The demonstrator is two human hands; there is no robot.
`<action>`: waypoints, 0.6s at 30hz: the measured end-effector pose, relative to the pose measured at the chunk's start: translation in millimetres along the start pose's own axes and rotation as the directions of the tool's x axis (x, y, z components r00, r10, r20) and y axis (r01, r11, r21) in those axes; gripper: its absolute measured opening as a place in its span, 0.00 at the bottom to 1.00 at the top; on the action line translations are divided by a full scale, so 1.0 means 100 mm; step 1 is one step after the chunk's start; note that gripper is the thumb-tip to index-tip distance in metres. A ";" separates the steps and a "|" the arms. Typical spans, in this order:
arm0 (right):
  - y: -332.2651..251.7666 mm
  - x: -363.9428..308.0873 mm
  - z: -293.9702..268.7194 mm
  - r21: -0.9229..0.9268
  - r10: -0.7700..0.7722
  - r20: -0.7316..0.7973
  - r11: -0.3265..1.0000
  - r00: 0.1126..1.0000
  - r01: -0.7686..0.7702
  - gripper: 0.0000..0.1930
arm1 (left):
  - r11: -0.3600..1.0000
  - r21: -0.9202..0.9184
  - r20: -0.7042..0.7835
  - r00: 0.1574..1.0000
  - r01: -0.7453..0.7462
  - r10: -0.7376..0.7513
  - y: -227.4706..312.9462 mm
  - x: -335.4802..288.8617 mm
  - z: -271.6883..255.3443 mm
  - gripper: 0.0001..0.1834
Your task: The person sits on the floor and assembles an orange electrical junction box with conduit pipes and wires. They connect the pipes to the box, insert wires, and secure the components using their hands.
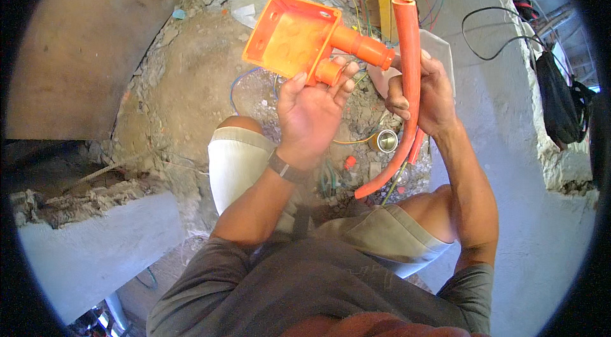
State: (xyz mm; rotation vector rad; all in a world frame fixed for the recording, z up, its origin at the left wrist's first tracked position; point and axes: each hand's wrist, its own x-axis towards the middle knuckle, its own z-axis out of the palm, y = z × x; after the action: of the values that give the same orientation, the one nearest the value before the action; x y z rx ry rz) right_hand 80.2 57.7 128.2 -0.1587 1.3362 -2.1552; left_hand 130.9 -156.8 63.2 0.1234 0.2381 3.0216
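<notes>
Rubble-strewn floor (191,92) spreads beneath me, with the pale wall (496,120) to my right, so there's more room leftward. My left fingers (347,85) support the orange box (289,35) near its short stub (328,73); my right fingers (397,103) wrap the curved red-orange pipe (408,44), just beside the box's longer spout (363,47). A slack left hold could tip the box into grit, and a wide swing could knock the pipe against the wall.

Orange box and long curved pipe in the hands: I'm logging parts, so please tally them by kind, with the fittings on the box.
Orange box: 1
Fittings projecting from it: 2
Long curved pipe: 1
Total: 4, leaving out a shorter orange length partly hidden behind the pipe
</notes>
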 end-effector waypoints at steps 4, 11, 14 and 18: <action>0.02 0.00 0.06 -0.099 -0.070 -0.051 0.993 0.996 0.064 0.21 | 1.000 0.003 -0.031 1.000 -0.001 0.001 0.00 0.00 0.03 0.33; 0.05 0.00 0.12 -0.127 -0.052 -0.070 0.991 0.996 0.042 0.21 | 0.999 -0.038 -0.096 0.995 -0.030 0.026 0.00 0.00 -0.02 0.34; 0.04 0.03 0.06 -0.137 -0.047 -0.101 0.990 0.994 0.033 0.21 | 0.999 -0.023 -0.103 0.994 -0.028 0.025 0.00 0.01 0.00 0.35; 0.04 0.08 0.04 -0.148 -0.058 -0.145 0.988 0.988 0.036 0.22 | 0.999 -0.032 -0.115 0.993 -0.034 0.030 0.01 0.03 -0.03 0.35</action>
State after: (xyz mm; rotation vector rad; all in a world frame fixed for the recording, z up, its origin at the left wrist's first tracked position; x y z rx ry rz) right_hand 76.7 49.5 125.1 -0.0888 1.5902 -2.1435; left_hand 128.0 -157.7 61.0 -0.0495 0.1964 3.0667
